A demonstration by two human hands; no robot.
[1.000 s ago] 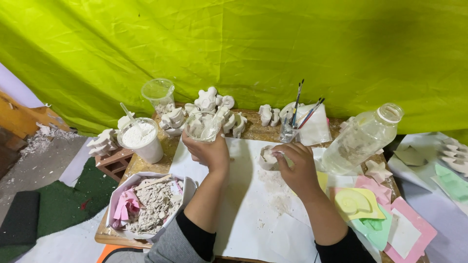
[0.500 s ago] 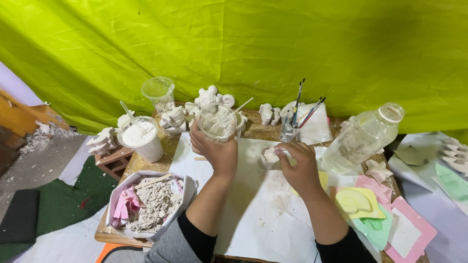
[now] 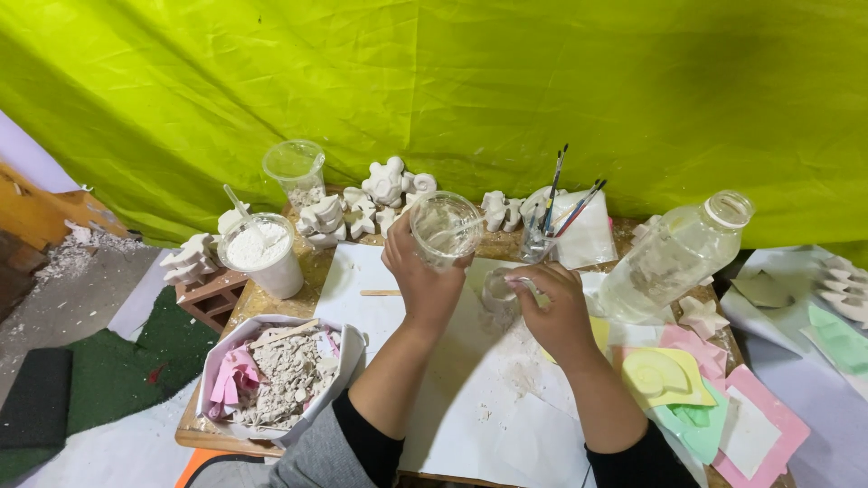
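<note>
Head view: at a plaster-dusted desk (image 3: pixel 271 303) before a lime-green backdrop, the left hand (image 3: pixel 421 276) has its grip clenched around a clear plastic cup (image 3: pixel 445 228), raised above white paper (image 3: pixel 470 398). The right hand (image 3: pixel 553 303) grasps a small mould (image 3: pixel 499 287) resting on the paper just beside it. Plaster figurines (image 3: pixel 384 185) line the back edge.

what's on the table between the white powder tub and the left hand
In the head view, a thin wooden stick lies on the white paper between the powder tub and the left hand, which holds a clear cup.
</note>
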